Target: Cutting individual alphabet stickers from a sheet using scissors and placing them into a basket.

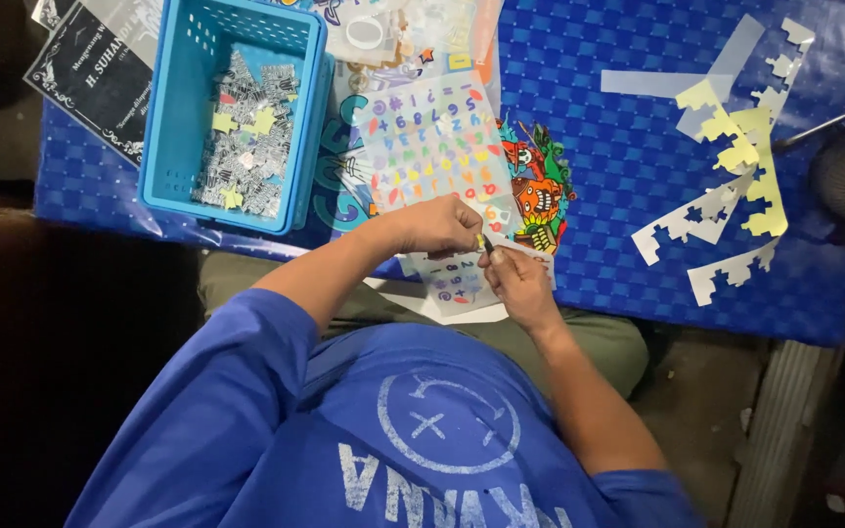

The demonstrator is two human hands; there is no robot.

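**What you are wearing**

You wear a bright blue short-sleeved T-shirt [383,430] — the sleeves end above the elbows, leaving both forearms bare. On its front sits a faded white print: a circle with a simple drawn face, and a row of block letters beneath. Below the shirt, olive-green trousers [579,337] show — no gloves, no rings visible.

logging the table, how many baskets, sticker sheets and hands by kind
blue plastic basket with cut stickers: 1
clear sheets of small coloured number stickers: 2, a large one and a small one
bare hands: 2, left hand, right hand
total: 5
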